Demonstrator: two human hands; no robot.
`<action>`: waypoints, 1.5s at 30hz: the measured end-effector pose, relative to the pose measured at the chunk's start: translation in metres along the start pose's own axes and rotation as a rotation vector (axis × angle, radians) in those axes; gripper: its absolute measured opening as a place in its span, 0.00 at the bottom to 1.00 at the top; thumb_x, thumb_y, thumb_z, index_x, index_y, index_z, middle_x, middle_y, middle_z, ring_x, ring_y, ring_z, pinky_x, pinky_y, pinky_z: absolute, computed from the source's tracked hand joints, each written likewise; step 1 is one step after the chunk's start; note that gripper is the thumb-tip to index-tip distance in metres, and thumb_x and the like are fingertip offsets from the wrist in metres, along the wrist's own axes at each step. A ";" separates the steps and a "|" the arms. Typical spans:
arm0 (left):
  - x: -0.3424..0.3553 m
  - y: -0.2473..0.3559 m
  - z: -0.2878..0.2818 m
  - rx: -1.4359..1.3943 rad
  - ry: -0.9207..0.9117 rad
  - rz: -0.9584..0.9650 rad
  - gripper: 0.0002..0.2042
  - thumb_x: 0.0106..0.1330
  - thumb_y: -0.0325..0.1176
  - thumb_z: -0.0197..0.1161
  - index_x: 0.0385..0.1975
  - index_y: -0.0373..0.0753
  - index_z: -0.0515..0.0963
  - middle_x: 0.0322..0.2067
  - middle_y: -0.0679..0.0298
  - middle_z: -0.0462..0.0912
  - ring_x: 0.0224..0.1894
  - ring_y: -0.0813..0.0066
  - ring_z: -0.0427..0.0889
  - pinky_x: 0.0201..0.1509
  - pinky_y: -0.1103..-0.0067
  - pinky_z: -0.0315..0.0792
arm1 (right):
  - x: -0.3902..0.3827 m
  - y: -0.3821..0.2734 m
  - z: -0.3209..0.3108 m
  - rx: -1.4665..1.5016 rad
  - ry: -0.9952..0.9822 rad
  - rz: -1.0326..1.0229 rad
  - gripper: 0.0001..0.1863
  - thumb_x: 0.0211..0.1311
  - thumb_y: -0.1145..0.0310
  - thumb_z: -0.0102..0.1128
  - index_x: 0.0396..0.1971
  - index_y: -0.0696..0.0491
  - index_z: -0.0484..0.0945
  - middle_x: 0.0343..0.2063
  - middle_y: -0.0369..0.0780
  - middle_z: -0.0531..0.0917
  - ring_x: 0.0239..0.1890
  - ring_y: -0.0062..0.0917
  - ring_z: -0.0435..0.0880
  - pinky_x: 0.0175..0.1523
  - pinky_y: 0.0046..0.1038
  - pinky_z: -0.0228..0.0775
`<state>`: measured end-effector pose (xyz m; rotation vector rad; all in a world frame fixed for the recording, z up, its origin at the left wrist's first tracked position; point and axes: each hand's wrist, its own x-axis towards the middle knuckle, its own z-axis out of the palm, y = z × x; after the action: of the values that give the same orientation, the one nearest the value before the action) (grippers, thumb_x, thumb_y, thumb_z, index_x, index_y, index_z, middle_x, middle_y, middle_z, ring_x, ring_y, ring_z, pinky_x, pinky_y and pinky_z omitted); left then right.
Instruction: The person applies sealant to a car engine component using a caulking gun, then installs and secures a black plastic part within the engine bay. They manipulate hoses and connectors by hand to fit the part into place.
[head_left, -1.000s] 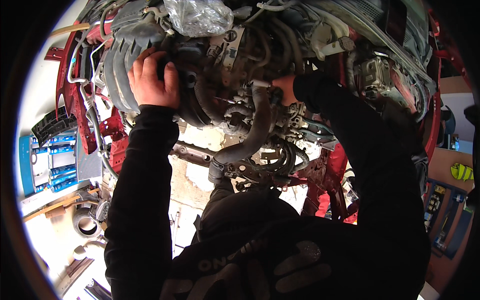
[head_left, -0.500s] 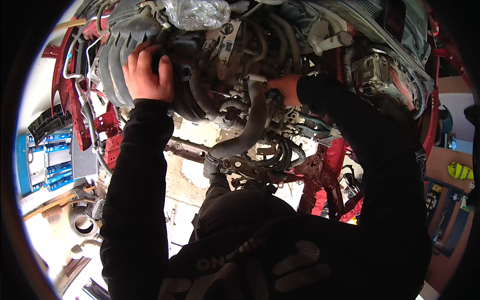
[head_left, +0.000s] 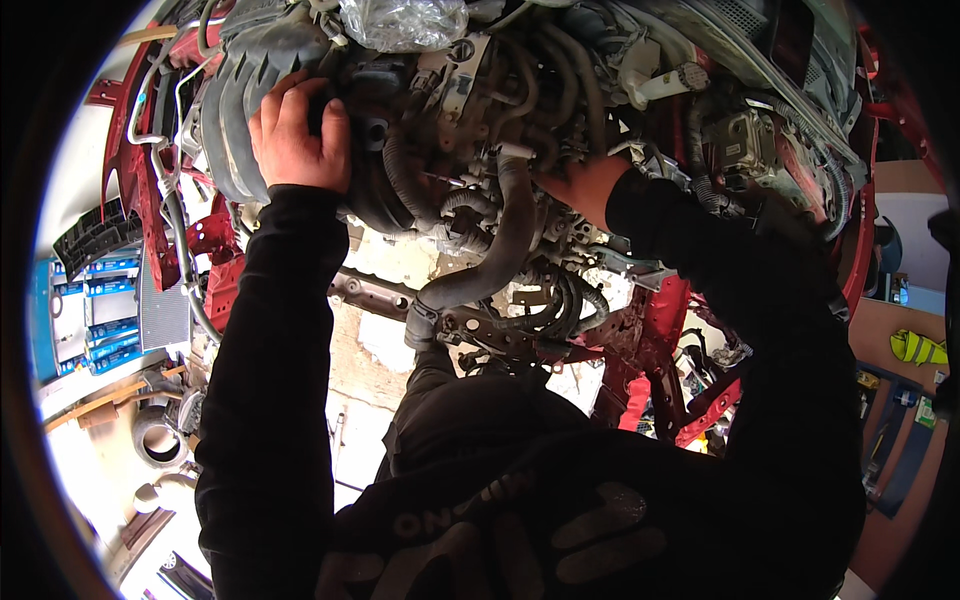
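Observation:
My left hand (head_left: 303,140) rests on the black ribbed intake manifold (head_left: 232,130) at the left of the engine. Its fingers lie spread over the edge, the thumb apart from them. Right of centre, my right hand (head_left: 592,188) reaches in among the engine parts with its fingers bent and closed. Their tips are in shadow, and what they hold cannot be made out. Just left of this hand, a thick black radiator hose (head_left: 512,215) with a clamp at its upper end curves down toward me. A corrugated conduit (head_left: 400,185) runs between the manifold and the hose.
Clear plastic wrap (head_left: 405,22) covers a part at the far side. Red body frame pieces (head_left: 660,335) stand on the right, and a metal crossbar (head_left: 372,293) spans in front. A tyre (head_left: 160,437) lies on the floor at left; a yellow vest (head_left: 917,347) is at far right.
My right hand has shifted slightly right and toward me, a little away from the hose's upper end. My left hand stays on the manifold. The whole view has shifted slightly.

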<state>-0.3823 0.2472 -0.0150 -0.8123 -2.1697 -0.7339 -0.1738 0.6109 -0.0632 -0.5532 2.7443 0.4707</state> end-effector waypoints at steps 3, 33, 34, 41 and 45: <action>-0.001 0.000 0.000 0.008 -0.010 -0.016 0.15 0.72 0.41 0.69 0.54 0.44 0.87 0.63 0.60 0.86 0.62 0.48 0.80 0.71 0.59 0.72 | -0.006 -0.016 0.019 -0.234 0.278 0.004 0.37 0.71 0.64 0.57 0.81 0.35 0.71 0.37 0.46 0.87 0.31 0.40 0.90 0.29 0.43 0.81; -0.001 0.003 -0.001 0.003 0.005 -0.029 0.15 0.72 0.42 0.69 0.54 0.45 0.88 0.63 0.61 0.86 0.62 0.47 0.80 0.71 0.59 0.72 | -0.026 -0.035 0.028 0.036 0.178 0.103 0.40 0.66 0.68 0.62 0.80 0.44 0.69 0.40 0.48 0.88 0.35 0.44 0.92 0.29 0.43 0.81; -0.001 0.003 -0.001 0.005 0.004 -0.032 0.15 0.72 0.42 0.69 0.54 0.44 0.88 0.63 0.61 0.86 0.62 0.47 0.80 0.71 0.59 0.72 | -0.028 -0.037 0.033 0.097 0.181 0.125 0.41 0.65 0.69 0.63 0.81 0.44 0.68 0.39 0.48 0.88 0.35 0.44 0.92 0.30 0.42 0.81; -0.001 0.002 -0.002 0.007 -0.002 -0.031 0.15 0.72 0.42 0.69 0.54 0.43 0.88 0.63 0.61 0.86 0.63 0.47 0.80 0.71 0.59 0.72 | -0.005 -0.055 0.056 1.836 0.055 0.681 0.42 0.65 0.71 0.69 0.80 0.49 0.66 0.35 0.46 0.87 0.25 0.31 0.84 0.25 0.36 0.71; -0.001 0.002 -0.001 0.006 0.005 -0.024 0.15 0.73 0.42 0.69 0.54 0.43 0.88 0.63 0.61 0.87 0.63 0.48 0.80 0.71 0.59 0.72 | -0.002 -0.059 0.043 2.384 0.100 0.742 0.27 0.65 0.77 0.65 0.63 0.51 0.71 0.27 0.42 0.79 0.21 0.24 0.75 0.22 0.31 0.59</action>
<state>-0.3799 0.2473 -0.0144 -0.7821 -2.1794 -0.7402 -0.1379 0.5762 -0.1162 0.9792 1.4738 -2.2486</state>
